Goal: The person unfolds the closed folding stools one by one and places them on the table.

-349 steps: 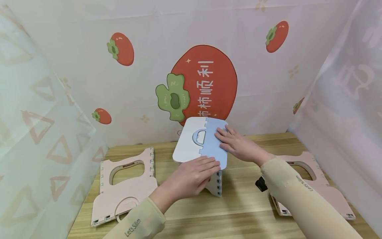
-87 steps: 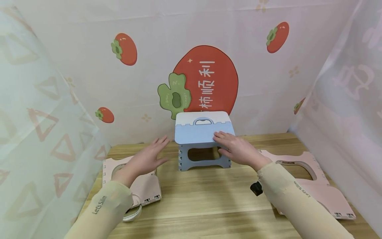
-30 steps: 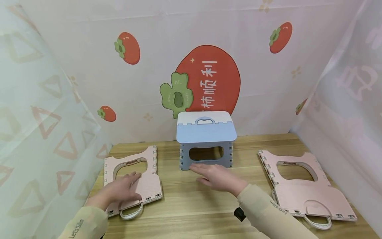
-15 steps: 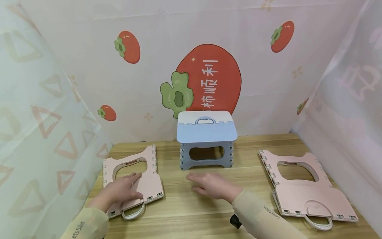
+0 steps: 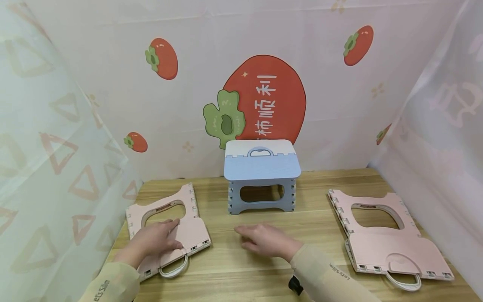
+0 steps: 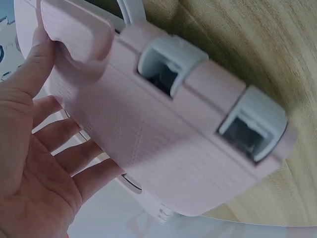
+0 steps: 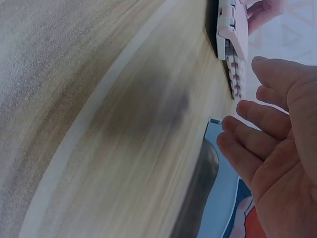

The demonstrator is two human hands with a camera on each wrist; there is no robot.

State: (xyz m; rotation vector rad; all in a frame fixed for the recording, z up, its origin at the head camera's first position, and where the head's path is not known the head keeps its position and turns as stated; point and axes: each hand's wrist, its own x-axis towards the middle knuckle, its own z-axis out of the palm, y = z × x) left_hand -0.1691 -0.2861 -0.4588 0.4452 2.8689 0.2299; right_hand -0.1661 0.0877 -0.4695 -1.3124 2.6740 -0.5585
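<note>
At the left, a pink folding stool [image 5: 190, 233] lies folded flat on the wooden table, its white carry handle [image 5: 174, 268] toward the near edge. My left hand [image 5: 154, 241] grips its seat panel; in the left wrist view, the thumb [image 6: 37, 64] is at the raised rim around the handle, and the fingertips meet the panel's edge. My right hand [image 5: 264, 241] hovers over the mid table with slightly bent fingers, holding nothing. Behind it, a blue-and-white folding stool [image 5: 262, 167] stands unfolded on its legs.
A second pink folding stool [image 5: 392, 247] lies folded at the right, handle toward the near edge. Upright sheets printed with persimmons [image 5: 271, 100] border the wooden table [image 5: 234, 268] at the back and sides.
The blue stool was turned to face front and let go. My left hand came down onto the left pink stool, which has just swivelled slightly. My right hand left the blue stool and drew nearer.
</note>
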